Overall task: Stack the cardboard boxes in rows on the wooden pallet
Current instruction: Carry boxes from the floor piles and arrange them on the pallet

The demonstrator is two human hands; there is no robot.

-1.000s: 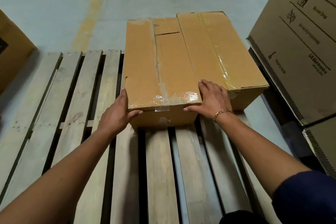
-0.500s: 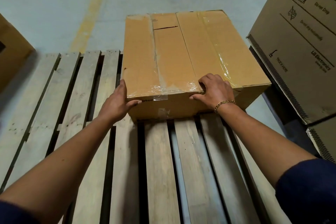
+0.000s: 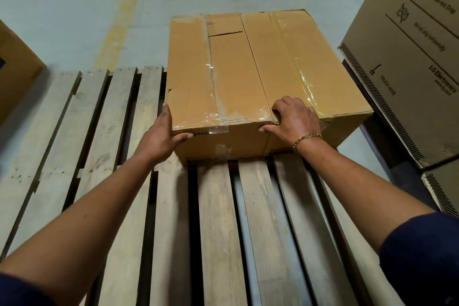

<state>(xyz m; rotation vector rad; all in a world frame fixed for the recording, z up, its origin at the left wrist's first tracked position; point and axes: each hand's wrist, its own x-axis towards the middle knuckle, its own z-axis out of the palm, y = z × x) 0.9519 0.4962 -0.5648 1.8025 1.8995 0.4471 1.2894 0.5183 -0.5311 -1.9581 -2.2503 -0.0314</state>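
Observation:
A brown cardboard box (image 3: 248,69), sealed with clear tape, sits flat at the far right of the wooden pallet (image 3: 218,218). My left hand (image 3: 161,136) wraps the box's near left corner, with its fingers along the left side and its thumb across the front face. My right hand (image 3: 295,119) grips the near top edge right of the middle. Its fingers are curled on the lid and its thumb presses the front face. The box's far side is hidden.
A tall printed carton (image 3: 409,57) leans close on the right, with another carton (image 3: 444,186) below it. A third carton (image 3: 15,69) stands at the left edge. Bare pallet slats stretch left of the box and toward me. A yellow floor line (image 3: 119,20) runs beyond.
The box has slid a little away from me on the pallet, with both hands following. My right hand's fingers went from lying flat on the lid to curled over the edge.

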